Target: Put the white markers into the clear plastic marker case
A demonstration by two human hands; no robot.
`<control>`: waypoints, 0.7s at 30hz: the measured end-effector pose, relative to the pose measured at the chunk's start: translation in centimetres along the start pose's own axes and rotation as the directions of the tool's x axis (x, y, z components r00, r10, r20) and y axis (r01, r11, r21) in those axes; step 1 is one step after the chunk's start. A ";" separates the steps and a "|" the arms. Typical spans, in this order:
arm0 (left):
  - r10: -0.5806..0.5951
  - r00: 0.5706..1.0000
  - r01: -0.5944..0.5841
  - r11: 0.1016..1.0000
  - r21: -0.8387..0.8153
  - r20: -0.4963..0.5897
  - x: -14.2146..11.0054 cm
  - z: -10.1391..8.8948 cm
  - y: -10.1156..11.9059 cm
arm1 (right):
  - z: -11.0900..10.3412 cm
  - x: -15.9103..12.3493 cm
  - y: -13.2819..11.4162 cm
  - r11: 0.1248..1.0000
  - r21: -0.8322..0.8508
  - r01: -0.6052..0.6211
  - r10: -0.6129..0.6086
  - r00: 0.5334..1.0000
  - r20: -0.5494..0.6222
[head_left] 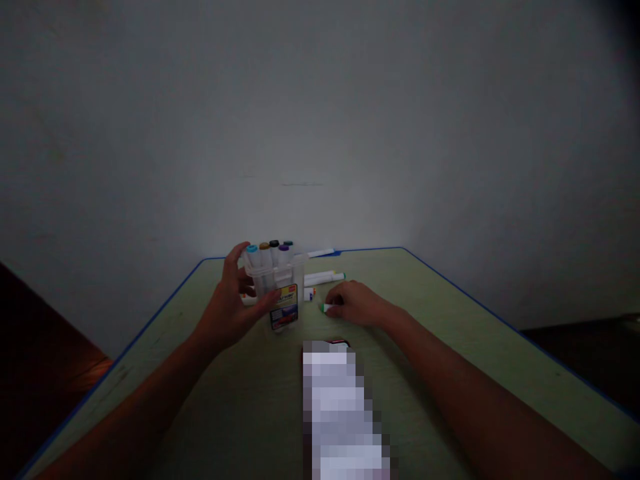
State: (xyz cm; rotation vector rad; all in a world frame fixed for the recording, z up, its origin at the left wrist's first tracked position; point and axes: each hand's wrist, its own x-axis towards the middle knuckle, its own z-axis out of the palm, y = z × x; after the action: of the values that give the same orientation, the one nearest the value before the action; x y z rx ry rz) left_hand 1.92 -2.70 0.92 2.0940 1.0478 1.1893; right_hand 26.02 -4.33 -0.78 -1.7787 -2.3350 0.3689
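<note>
My left hand (235,293) is wrapped round a clear plastic box (262,283) with a printed label on its front. Several white markers with coloured ends stand in the box, among them a light blue one (253,249), a brown one and a purple one (284,249). To the right of the box, my right hand (353,303) pinches a white marker with a green end (326,308) low over the table; most of it is hidden by the fingers. More white markers (323,279) lie behind and beside the box.
The light green table (440,333) has a blue edge and meets a grey wall (320,133) at the back. A phone-shaped thing (345,413), blurred out by large pixels, lies in front between my forearms. Another white marker (321,253) lies at the table's far edge.
</note>
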 end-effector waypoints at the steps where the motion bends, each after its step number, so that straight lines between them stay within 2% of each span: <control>1: 0.000 1.000 0.000 1.000 -0.001 -0.002 0.0 0.0 0.0 | 0.0 0.0 0.0 1.000 0.002 -0.001 0.001 1.000 -0.001; 21: 0.009 1.000 -0.009 1.000 -0.003 -0.005 0.0 0.1 0.1 | 0.1 0.1 0.0 1.000 0.016 -0.012 0.012 1.000 -0.011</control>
State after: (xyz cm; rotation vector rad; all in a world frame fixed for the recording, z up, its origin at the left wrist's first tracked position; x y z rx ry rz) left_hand 2.06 -2.74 0.93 2.0968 1.0389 1.2001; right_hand 25.97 -4.28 -0.84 -1.7835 -2.3086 0.3782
